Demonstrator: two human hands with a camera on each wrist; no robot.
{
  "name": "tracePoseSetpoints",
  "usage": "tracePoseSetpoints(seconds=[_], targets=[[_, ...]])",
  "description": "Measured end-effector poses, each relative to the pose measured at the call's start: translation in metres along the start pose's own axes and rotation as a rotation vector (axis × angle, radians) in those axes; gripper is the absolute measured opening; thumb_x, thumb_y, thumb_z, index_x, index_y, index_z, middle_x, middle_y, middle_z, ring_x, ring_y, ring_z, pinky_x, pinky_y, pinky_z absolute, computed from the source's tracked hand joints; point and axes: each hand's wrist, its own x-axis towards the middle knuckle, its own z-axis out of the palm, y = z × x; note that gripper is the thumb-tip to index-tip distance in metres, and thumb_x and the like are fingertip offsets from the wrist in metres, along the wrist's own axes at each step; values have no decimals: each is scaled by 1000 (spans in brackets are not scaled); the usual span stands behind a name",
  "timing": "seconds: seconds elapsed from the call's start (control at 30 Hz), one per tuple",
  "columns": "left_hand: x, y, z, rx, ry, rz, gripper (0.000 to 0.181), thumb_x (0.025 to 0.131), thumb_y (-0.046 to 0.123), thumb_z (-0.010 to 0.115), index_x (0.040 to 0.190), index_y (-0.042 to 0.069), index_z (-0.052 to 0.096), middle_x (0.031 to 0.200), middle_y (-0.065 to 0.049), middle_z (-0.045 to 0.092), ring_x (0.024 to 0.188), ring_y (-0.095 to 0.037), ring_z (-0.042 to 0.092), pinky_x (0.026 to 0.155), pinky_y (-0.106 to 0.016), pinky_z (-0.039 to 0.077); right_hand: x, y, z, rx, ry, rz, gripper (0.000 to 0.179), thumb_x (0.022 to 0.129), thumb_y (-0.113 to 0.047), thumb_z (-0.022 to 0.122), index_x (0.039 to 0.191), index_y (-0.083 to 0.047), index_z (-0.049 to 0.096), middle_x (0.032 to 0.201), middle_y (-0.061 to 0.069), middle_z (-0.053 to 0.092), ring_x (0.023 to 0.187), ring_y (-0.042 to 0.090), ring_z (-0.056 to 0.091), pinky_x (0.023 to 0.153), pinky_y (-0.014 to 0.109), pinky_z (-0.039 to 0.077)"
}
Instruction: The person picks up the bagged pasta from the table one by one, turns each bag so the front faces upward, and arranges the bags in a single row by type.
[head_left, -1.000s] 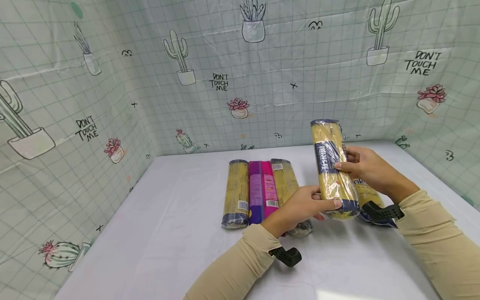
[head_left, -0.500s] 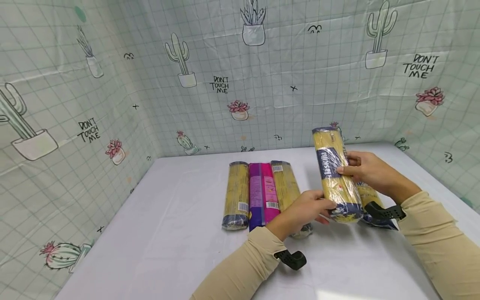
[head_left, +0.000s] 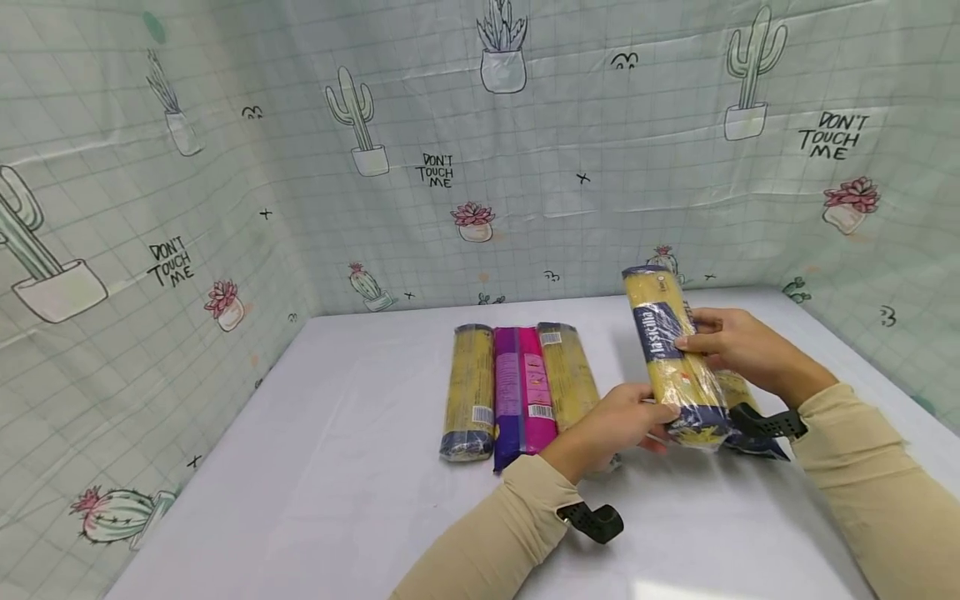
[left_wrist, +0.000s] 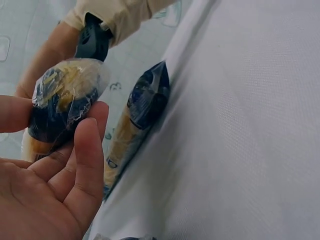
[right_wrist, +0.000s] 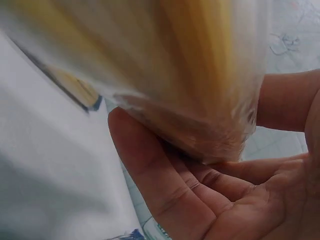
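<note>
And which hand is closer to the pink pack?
Left. The left hand is to the right of the pink pack, gripping the held pack's lower end; the right hand is farther right, gripping it higher up.

I note even brightness in the head view, with a glare patch [head_left: 663, 591] low on the worktop [head_left: 337, 492]; both wrist views read dimmer, the packet [right_wrist: 170, 60] blurred in the right.

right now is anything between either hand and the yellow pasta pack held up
Nothing visible: the left hand grips the lower end of the yellow pasta pack and the right hand its side, both touching it directly.
</note>
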Motion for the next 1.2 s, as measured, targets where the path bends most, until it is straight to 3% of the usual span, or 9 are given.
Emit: tracePoseSetpoints(seconds=[0.33, 0.57, 0.73, 0.9, 1.2], targets=[[5, -1, 1, -62, 29, -42, 22, 98, 8, 61, 117, 1, 68, 91, -8, 72, 81, -21, 68, 71, -36, 59, 5, 9, -4, 55, -16, 47, 76, 103, -26, 59, 153, 12, 17, 121, 17, 62, 99, 21, 67, 84, 38, 57], [9, -3, 4, -82, 66, -88, 17, 96, 5, 63, 110, 2, 70, 90, -11, 73, 80, -22, 69, 71, -35, 59, 5, 16, -7, 62, -23, 55, 64, 105, -16, 48, 152, 14, 17, 120, 16, 62, 97, 17, 65, 84, 35, 56], [11, -7, 15, -23, 139, -62, 14, 94, 3, 65, 107, 1, 71, 84, -9, 71, 71, -19, 65, 67, -34, 58, 3, 20, -11, 90, -28, 72, 60, 101, -9, 40, 152, 14, 18, 122, 19, 58, 96, 18, 64, 83, 37, 57], [10, -12, 26, 51, 218, -33, 7, 94, 3, 66, 100, 3, 70, 76, -6, 67, 60, -16, 57, 61, -34, 57, 4, 23, -11, 90, -69, 71, 63, 102, -7, 42, 153, 15, 12, 122, 21, 59, 98, 23, 66, 84, 41, 57], [8, -6, 22, 153, 258, -8, 12, 98, 8, 63, 108, 4, 69, 77, -3, 69, 55, -16, 56, 57, -32, 51, 6, 23, -10, 38, -49, 53, 70, 104, -13, 47, 153, 16, 5, 136, 34, 49, 104, 25, 65, 87, 39, 56]])
